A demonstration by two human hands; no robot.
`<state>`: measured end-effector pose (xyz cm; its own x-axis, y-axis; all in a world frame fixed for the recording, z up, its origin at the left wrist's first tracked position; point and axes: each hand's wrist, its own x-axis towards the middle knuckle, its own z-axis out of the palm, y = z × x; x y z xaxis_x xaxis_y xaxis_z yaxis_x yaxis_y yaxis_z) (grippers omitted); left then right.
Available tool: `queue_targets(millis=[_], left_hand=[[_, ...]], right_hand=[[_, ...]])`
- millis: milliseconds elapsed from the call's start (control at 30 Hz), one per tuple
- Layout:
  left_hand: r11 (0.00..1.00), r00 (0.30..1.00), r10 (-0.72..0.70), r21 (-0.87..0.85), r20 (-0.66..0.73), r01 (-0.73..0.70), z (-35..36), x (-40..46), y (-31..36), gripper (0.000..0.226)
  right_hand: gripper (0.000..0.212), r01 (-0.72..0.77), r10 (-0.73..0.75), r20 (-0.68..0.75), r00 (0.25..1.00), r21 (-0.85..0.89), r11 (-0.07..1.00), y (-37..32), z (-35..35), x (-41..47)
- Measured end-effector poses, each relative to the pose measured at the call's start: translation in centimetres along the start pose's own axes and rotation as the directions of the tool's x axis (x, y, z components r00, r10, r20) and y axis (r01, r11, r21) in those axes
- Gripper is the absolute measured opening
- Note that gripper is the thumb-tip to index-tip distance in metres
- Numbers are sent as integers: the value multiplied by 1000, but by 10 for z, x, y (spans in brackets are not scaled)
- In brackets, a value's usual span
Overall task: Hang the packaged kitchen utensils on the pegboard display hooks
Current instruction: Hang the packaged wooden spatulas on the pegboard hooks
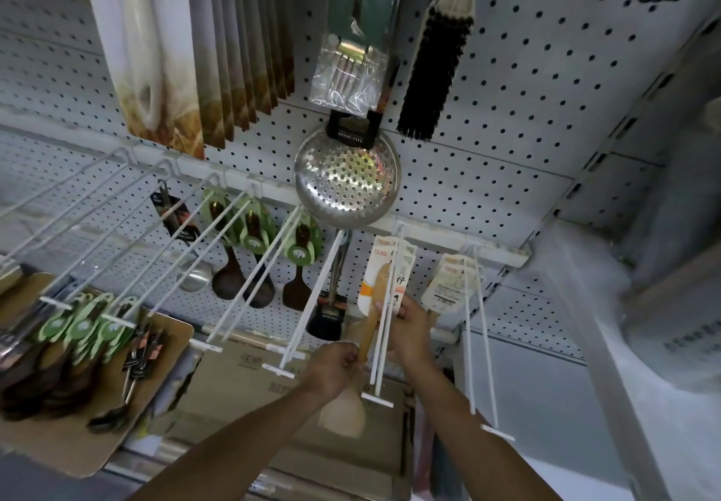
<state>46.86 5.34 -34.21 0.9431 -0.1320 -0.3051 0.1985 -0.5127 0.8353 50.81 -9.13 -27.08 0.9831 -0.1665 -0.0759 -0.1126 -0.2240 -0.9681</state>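
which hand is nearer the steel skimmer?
Right. The right hand sits below and slightly right of the skimmer; the left hand is lower, farther from it.

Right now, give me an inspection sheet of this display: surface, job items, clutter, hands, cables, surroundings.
Surface: white pegboard with long white display hooks.
Job's things: packaged wooden spatula threaded on a hook, partway along; more carded packs on the next hook.
Clutter: perforated steel skimmer, black brush, dark wooden spoons, metal ladle hanging; cardboard boxes below.
Grips: left hand pinches the spatula handle; right hand holds its card.
Cables: nothing seen.
Surroundings: shelf upright at right; a blurred white mass beyond.
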Motion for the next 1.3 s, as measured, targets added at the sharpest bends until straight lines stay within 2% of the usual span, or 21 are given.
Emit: queue_targets(millis=[100,200,267,367,433,533,600,700,900,1167,1300], left_hand=[[1000,1000,5,29,-20,-4,0,-6,1,22],[996,998,49,72,-50,-45,-3,-19,-6,39],[989,990,94,126,-101,-81,-9,-31,-18,44],[949,969,174,293,-175,-117,-24,-53,-36,44],[909,951,228,397,-211,-130,-38,-70,-43,47],[854,903,331,494,-273,-164,-57,-95,-48,43],[838,865,386,514,-322,-182,-70,-110,-50,43],[836,813,436,508,-386,-207,-90,-136,-52,39],[812,751,471,561,-463,-163,-132,-194,-69,37],[805,722,467,584,-511,-107,-195,-277,-121,39],[804,718,444,592,-535,-57,-240,-328,-155,38]], right_hand=[[16,-13,13,10,1000,3,1000,3,-3,-1],[14,-53,52,-50,997,-4,999,16,-9,-5],[21,7,-9,-33,999,-67,998,30,-15,-12],[19,138,-108,140,984,-226,964,45,-21,-25],[26,201,-136,261,956,-241,949,44,-20,-34],[17,376,-222,456,862,-281,883,35,-8,-43],[25,534,-297,560,774,-325,780,33,1,-47],[28,753,-444,646,621,-333,568,28,21,-56],[41,876,-475,779,410,-192,442,-8,76,-99],[43,917,-528,801,281,-62,394,-40,168,-163],[45,914,-531,806,262,-31,404,-59,226,-204]])
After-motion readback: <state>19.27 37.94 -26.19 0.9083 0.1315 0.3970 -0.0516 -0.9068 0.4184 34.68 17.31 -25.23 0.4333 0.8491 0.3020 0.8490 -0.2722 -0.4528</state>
